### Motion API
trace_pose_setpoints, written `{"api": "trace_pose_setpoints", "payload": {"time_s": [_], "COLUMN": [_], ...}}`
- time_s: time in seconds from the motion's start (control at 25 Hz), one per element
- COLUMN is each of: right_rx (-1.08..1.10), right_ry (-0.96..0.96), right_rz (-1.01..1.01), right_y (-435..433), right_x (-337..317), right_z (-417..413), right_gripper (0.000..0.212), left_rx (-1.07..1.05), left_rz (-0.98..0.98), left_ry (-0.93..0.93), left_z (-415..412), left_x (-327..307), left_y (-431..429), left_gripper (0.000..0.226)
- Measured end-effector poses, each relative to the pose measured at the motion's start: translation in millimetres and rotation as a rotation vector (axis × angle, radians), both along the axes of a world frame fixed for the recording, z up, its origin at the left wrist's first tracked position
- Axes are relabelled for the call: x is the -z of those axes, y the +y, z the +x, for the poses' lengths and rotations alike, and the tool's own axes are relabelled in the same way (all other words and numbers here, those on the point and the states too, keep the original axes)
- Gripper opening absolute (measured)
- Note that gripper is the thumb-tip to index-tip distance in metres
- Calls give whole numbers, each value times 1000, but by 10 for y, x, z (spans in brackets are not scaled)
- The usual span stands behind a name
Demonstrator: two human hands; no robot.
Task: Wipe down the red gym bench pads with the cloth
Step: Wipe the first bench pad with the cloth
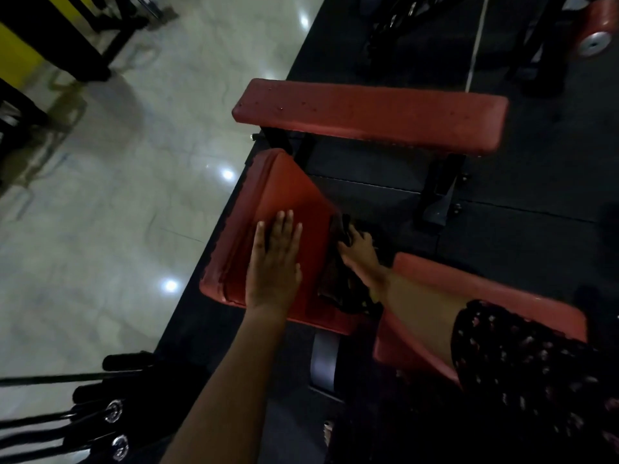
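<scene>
A: Nearest first. Your left hand [273, 262] lies flat on the seat pad [284, 195], fingers spread and straight, palm down. It holds nothing; it looks to be bracing the pad.

B: And the right?

A: Your right hand [360, 252] is just past the pad's right edge, fingers curled around a dark cloth [345, 229]. The cloth bunches at your fingertips and trails down along the pad's side, under your wrist. Light is poor, so how tight the grip is, I cannot tell.

B: So which step is this?

A: My read: you are wiping the side edge of the seat pad, with the top steadied by the flat hand. How much of the top is already done cannot be judged from here.

B: What is beside my right forearm?

A: A second red pad [485, 296], under the forearm and partly hidden by your patterned sleeve [522, 356]. Beyond your fingertips, well apart, sits a long flat bench [368, 112] with specks showing on its near-left end.

B: Next move?

A: Likely draw the cloth along that edge, keeping it flat against the vinyl rather than bunched. Then lift the left hand clear so the cloth can cover the spot beneath your palm. The far bench waits after.
</scene>
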State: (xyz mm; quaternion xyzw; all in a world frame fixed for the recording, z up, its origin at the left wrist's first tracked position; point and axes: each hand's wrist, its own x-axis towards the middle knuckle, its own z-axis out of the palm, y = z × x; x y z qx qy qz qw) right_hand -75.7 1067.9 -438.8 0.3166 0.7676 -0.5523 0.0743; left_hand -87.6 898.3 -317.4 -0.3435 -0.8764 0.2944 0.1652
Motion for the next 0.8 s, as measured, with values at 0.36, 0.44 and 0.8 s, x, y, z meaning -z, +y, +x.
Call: {"api": "trace_pose_setpoints", "payload": {"time_s": [0.36, 0.44, 0.8], "right_rx": [-375, -257, -215], "right_ry": [79, 43, 64], "right_rz": [94, 49, 24], "right_y": [-957, -887, -1152], "right_x": [144, 102, -2], "right_z": [1273, 1187, 1331], "right_gripper": [68, 67, 66], "left_rx": [170, 177, 143], "left_rz": [-54, -57, -109], "left_ry": [95, 87, -73], "left_z": [-76, -76, 111], "left_x": [117, 112, 129], "left_y": [-64, -60, 94], "left_gripper": [68, 67, 61]}}
